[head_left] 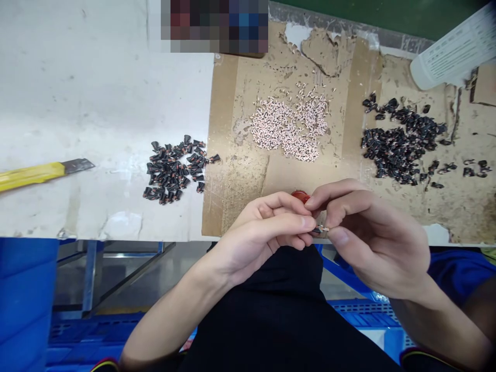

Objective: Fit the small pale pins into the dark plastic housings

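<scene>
My left hand pinches a small black part between thumb and fingers, near the table's front edge. Facing it, my right hand has its thumb and index finger closed on a tiny pale, copper-toned piece at the end of the black part. Whether the two pieces are joined cannot be made out. Just behind my fingertips shows a round red thing, partly hidden by the hands. Beyond them lies a heap of tiny pinkish pieces on the cardboard.
Several black parts with copper-coloured bits lie in a pile on the white tabletop. A larger heap of black parts lies right. A yellow utility knife has its blade out at left. A whitish plastic bottle lies at top right.
</scene>
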`<state>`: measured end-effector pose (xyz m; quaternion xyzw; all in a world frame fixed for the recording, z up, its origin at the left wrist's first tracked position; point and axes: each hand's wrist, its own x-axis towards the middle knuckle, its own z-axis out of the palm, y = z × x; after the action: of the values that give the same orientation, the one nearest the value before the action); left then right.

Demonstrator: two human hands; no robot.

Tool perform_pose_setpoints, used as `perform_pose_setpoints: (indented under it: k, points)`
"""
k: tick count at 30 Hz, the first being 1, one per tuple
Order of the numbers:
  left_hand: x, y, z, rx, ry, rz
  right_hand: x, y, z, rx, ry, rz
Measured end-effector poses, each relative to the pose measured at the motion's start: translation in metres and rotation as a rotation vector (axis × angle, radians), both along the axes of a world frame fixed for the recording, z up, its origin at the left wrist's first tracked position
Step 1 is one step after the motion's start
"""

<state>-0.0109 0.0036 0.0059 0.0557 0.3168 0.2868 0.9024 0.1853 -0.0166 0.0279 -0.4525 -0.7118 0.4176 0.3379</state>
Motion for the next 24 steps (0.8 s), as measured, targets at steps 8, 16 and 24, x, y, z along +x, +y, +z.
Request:
perform_pose_setpoints:
  k: [8, 16, 24]
  points:
    - [-0.006, 0.003, 0.004, 0.033, 0.028, -0.011, 0.009, 0.018, 0.007, 0.186, -0.132, 0.184]
    - [0.003, -0.008, 0.018, 0.045, 0.081, 0.171, -0.007, 0.008, -0.002, 0.058, 0.178, -0.151]
    - [0.015, -0.021, 0.026, 0.145, 0.089, 0.347, -0.015, 0.001, -0.013, 0.223, 0.243, -0.277]
